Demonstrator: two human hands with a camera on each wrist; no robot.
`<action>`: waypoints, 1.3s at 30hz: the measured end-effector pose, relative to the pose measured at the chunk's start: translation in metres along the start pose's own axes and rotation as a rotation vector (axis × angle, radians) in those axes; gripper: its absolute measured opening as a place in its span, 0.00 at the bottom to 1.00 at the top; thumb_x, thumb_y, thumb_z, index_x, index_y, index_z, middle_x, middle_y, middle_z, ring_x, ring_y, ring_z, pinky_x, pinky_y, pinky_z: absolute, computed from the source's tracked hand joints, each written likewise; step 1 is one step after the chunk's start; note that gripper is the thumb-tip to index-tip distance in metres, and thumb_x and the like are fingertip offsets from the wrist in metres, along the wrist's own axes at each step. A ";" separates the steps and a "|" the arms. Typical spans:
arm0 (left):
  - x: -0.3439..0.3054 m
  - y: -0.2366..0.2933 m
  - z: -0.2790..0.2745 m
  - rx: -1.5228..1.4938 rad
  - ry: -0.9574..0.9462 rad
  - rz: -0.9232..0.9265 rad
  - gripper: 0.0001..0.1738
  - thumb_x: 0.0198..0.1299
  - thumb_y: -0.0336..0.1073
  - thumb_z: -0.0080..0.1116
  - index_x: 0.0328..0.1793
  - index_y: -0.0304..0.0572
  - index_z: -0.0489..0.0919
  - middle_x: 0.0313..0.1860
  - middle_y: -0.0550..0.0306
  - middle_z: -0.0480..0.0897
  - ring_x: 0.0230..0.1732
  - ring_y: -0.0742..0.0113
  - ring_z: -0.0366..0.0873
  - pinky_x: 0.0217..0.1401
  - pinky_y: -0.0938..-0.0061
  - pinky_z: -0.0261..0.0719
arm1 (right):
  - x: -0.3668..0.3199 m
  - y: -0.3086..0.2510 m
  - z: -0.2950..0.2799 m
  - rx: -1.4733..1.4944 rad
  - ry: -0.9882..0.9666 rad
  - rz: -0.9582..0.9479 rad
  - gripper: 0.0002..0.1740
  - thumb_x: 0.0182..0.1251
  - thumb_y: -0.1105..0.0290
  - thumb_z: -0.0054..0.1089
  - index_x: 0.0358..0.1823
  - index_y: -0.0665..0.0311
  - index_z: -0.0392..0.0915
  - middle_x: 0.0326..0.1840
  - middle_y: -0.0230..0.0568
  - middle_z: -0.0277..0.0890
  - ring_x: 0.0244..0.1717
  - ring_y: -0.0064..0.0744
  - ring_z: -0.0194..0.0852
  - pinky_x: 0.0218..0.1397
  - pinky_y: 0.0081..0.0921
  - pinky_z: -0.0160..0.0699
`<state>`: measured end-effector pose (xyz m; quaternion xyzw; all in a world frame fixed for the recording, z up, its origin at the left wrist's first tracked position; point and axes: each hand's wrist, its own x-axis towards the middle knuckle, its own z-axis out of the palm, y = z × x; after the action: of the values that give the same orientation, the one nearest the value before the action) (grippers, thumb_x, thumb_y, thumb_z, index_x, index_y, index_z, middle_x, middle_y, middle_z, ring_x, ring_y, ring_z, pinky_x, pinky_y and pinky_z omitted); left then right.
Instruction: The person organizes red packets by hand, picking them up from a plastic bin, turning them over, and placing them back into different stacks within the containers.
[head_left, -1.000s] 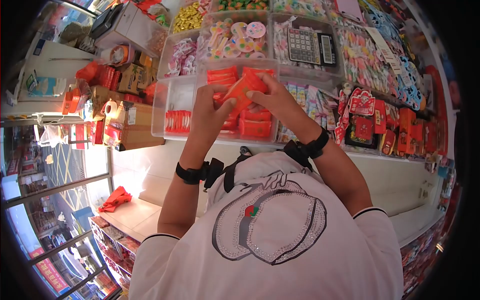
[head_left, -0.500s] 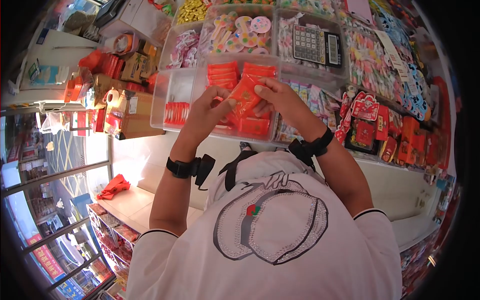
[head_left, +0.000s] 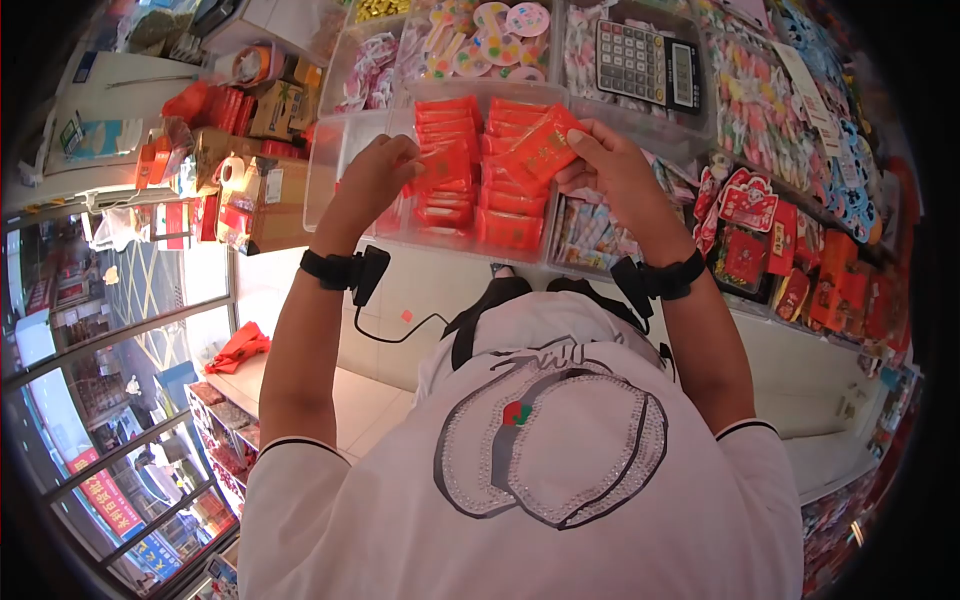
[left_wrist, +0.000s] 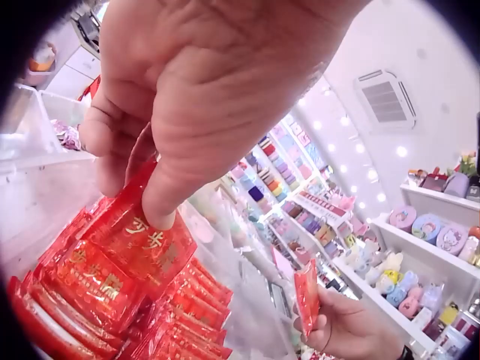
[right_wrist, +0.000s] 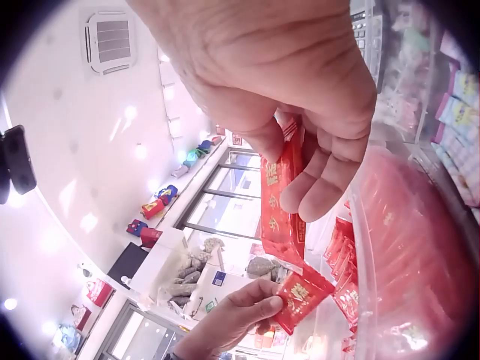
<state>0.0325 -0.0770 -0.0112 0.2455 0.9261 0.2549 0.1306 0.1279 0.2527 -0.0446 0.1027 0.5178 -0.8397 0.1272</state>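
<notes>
My left hand [head_left: 370, 188] pinches a red packet [left_wrist: 142, 236] with gold characters between thumb and fingers. That packet hangs close over the left row of red packets [head_left: 447, 125] in a clear plastic bin [head_left: 480, 255]. To the right, my right hand [head_left: 622, 172] grips another red packet [head_left: 540, 148] by its edge, thumb on top. This one is tilted and overlaps the right row of packets [head_left: 513, 228] in the head view. In the right wrist view, the fingers curl round the packet's upper end. The two hands are apart.
Neighbouring bins hold round colourful sweets [head_left: 492, 30] and wrapped candies [head_left: 735, 95]. A calculator [head_left: 632, 62] lies on the bin behind the right hand. Red decorations [head_left: 748, 205] are at the right, and a cardboard box [head_left: 285, 205] stands at the left.
Both hands were close together over the bin, handling red packets. They have since moved apart, left hand leftward and right hand rightward, each with a packet. The view has shifted slightly.
</notes>
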 end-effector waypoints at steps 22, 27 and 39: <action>0.022 -0.016 0.049 0.785 -0.049 0.298 0.06 0.60 0.28 0.57 0.42 0.43 0.81 0.42 0.51 0.83 0.49 0.52 0.81 0.51 0.59 0.78 | -0.012 -0.004 -0.001 -0.007 0.020 0.080 0.15 0.80 0.61 0.56 0.55 0.66 0.76 0.38 0.36 0.83 0.32 0.23 0.86 0.38 0.20 0.88; 0.023 -0.018 0.056 0.881 -0.062 0.277 0.07 0.60 0.29 0.58 0.44 0.44 0.80 0.43 0.52 0.83 0.50 0.54 0.81 0.52 0.59 0.78 | -0.009 -0.001 0.000 -0.005 0.001 0.071 0.17 0.80 0.61 0.56 0.57 0.67 0.76 0.37 0.36 0.83 0.32 0.23 0.86 0.38 0.20 0.87; 0.000 0.051 0.006 -0.307 -0.083 -0.066 0.15 0.72 0.40 0.60 0.57 0.38 0.78 0.45 0.56 0.84 0.45 0.69 0.82 0.48 0.72 0.80 | -0.001 -0.006 0.017 -0.023 -0.074 0.082 0.18 0.80 0.61 0.56 0.57 0.69 0.75 0.42 0.39 0.82 0.36 0.28 0.88 0.41 0.25 0.89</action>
<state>0.0543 -0.0365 0.0108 0.2027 0.8777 0.3784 0.2131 0.1261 0.2406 -0.0315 0.0910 0.5175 -0.8312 0.1817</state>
